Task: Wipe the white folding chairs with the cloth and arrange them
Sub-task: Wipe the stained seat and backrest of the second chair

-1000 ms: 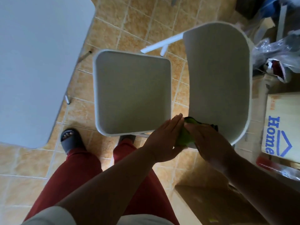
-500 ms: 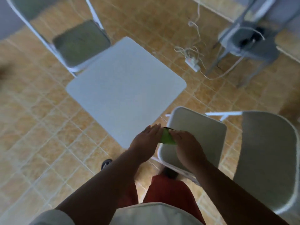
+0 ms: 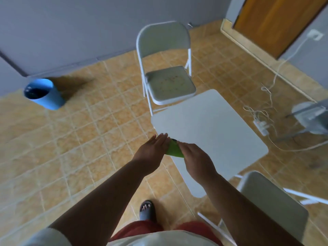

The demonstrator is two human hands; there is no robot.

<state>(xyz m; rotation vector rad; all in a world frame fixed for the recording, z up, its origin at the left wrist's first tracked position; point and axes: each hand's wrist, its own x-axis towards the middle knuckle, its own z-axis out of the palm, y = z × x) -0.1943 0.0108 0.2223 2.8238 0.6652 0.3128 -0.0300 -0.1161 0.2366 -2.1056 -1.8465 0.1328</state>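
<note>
A green cloth point(image 3: 174, 149) is pressed between my left hand point(image 3: 150, 153) and my right hand point(image 3: 197, 157), both held in front of me above the floor. My left palm lies flat against the cloth with fingers straight; my right hand grips it from the other side. A white folding chair point(image 3: 168, 68) stands unfolded ahead, its seat speckled with dirt. A second white folding chair point(image 3: 273, 206) is at my lower right, only partly in view. A small white table point(image 3: 213, 132) stands between the two chairs.
A blue bucket point(image 3: 44, 94) sits by the grey wall at the far left. A power strip with white cables point(image 3: 260, 125) lies on the tiled floor at right, near a grey stand point(image 3: 308, 119). A wooden door point(image 3: 276, 20) is at the top right.
My view has swung up and left from the near chair to the table and the far chair. Both hands stay together on the green cloth.
</note>
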